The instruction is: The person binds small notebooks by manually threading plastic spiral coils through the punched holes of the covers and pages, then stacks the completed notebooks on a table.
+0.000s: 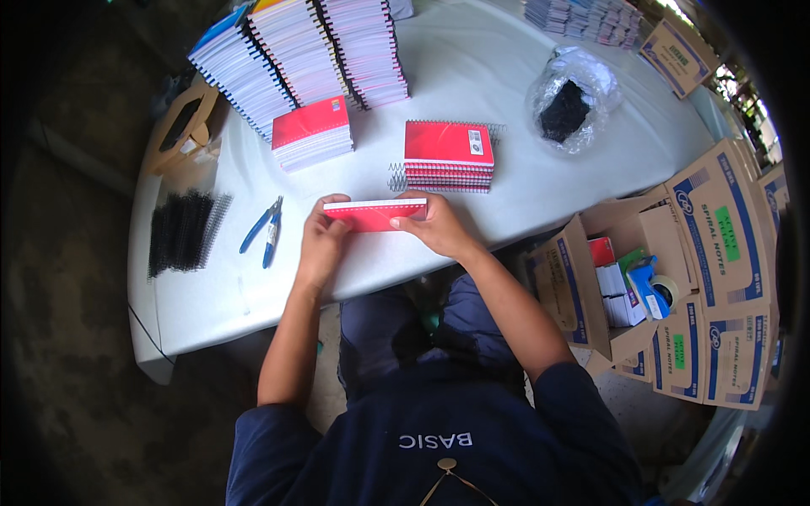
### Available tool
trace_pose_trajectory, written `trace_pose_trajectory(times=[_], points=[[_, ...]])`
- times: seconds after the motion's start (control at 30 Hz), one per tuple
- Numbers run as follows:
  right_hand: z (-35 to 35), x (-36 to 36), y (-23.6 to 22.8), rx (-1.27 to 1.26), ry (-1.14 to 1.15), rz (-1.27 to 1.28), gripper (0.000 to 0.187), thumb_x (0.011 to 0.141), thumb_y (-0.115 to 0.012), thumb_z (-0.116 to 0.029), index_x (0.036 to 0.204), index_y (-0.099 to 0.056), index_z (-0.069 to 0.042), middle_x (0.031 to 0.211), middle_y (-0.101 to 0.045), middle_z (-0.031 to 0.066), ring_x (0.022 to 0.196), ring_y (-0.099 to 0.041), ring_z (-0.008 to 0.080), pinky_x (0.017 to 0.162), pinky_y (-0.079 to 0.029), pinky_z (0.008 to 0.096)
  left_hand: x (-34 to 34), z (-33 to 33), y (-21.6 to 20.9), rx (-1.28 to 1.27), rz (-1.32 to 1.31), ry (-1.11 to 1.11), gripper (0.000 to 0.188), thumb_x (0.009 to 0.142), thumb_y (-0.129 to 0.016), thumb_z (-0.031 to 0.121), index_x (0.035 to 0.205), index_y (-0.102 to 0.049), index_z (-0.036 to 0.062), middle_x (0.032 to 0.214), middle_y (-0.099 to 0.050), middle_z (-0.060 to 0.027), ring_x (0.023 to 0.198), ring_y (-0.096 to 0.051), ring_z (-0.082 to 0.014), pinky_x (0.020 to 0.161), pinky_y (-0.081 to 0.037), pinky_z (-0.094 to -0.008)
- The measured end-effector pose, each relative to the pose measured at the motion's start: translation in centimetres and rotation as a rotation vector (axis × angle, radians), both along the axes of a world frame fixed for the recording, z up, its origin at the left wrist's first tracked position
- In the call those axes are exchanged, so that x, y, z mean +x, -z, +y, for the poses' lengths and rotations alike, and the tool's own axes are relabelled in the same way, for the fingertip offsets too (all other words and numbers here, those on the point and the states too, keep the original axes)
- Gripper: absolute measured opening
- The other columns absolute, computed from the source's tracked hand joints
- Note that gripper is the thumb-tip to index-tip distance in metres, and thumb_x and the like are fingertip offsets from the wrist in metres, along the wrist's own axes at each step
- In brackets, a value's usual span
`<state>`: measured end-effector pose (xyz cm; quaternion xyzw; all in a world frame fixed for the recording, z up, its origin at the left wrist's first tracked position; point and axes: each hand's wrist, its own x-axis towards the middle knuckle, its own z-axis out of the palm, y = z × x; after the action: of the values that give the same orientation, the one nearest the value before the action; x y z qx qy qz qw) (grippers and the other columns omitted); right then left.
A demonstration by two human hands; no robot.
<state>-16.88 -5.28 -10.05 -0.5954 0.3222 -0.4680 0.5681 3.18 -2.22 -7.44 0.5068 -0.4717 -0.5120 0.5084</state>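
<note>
Between my two hands, just above the table's front part, is a red-covered notebook block (371, 218) with a row of punched holes along its far edge. My left hand (323, 236) grips its left end, thumb on the red cover. At the right end my right hand (434, 223) holds it the same way, fingers behind. No wire coil shows in this block. Beyond it lies a stack of red spiral notebooks (447, 142), coil ends sticking out at both sides. To its left sits a pile of unbound red-covered blocks (310, 122).
Blue-handled pliers (272, 239) and black wire coils (181, 232) lie at left. Tall stacks of bound notebooks (295, 59) stand at the back. A plastic bag (574, 105) holds something black. At right, an open carton (557, 282) contains notebooks and a blue tape dispenser (648, 287).
</note>
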Motion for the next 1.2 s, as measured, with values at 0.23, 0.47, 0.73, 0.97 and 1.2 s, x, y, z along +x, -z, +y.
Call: trace_pose_trajectory(times=[0.23, 0.47, 0.73, 0.97, 1.2], points=[[-0.6, 0.2, 1.6, -0.208, 0.017, 0.039, 0.024, 0.078, -0.070, -0.009, 0.099, -0.061, -0.001, 0.093, -0.062, 0.0022, 0.087, -0.054, 0.0080, 0.079, -0.046, 0.0256, -0.8, 0.9, 2.8, -0.197, -0.194, -0.079, 0.025, 0.083, -0.053, 0.002, 0.107, -0.052, 0.0056, 0.091, -0.058, -0.0067, 0.089, -0.055, -0.0171, 0.080, -0.043, -0.0281], [0.2, -0.2, -0.4, -0.127, -0.077, 0.108, 0.031, 0.084, -0.064, -0.006, 0.114, -0.061, -0.001, 0.107, -0.064, 0.0070, 0.096, -0.055, 0.0101, 0.087, -0.045, 0.0253, 21.3, -3.3, 1.2, -0.162, -1.770, -0.929, 0.033, 0.079, -0.060, 0.029, 0.105, -0.059, 0.0085, 0.100, -0.059, -0.0122, 0.095, -0.056, -0.0310, 0.082, -0.042, -0.0441], [0.1, -0.8, -0.3, -0.226, -0.097, 0.095, 0.033, 0.085, -0.061, -0.006, 0.117, -0.060, -0.005, 0.113, -0.063, 0.0083, 0.105, -0.056, 0.0140, 0.093, -0.041, 0.0268, 17.8, -1.2, 2.0, -0.071, -1.825, -0.913, 0.035, 0.083, -0.059, 0.041, 0.098, -0.058, 0.0094, 0.096, -0.058, -0.0099, 0.096, -0.054, -0.0277, 0.079, -0.040, -0.0403], [0.6, -1.2, -0.5, -0.121, -0.119, 0.026, 0.031, 0.087, -0.061, -0.012, 0.115, -0.060, 0.001, 0.111, -0.062, 0.0073, 0.103, -0.053, 0.0119, 0.092, -0.041, 0.0267, 14.4, -0.1, -0.7, -0.053, -1.739, -0.786, 0.027, 0.086, -0.056, 0.035, 0.094, -0.066, 0.0114, 0.094, -0.059, -0.0075, 0.093, -0.055, -0.0259, 0.076, -0.041, -0.0409], [0.4, -0.9, -0.5, -0.108, -0.109, 0.015, 0.030, 0.087, -0.061, -0.011, 0.115, -0.061, -0.001, 0.110, -0.062, 0.0067, 0.102, -0.052, 0.0112, 0.091, -0.041, 0.0262, 18.9, -1.6, -4.3, 0.170, -1.872, -0.658, 0.026, 0.087, -0.053, 0.033, 0.092, -0.069, 0.0131, 0.098, -0.064, -0.0070, 0.092, -0.059, -0.0269, 0.078, -0.044, -0.0404]])
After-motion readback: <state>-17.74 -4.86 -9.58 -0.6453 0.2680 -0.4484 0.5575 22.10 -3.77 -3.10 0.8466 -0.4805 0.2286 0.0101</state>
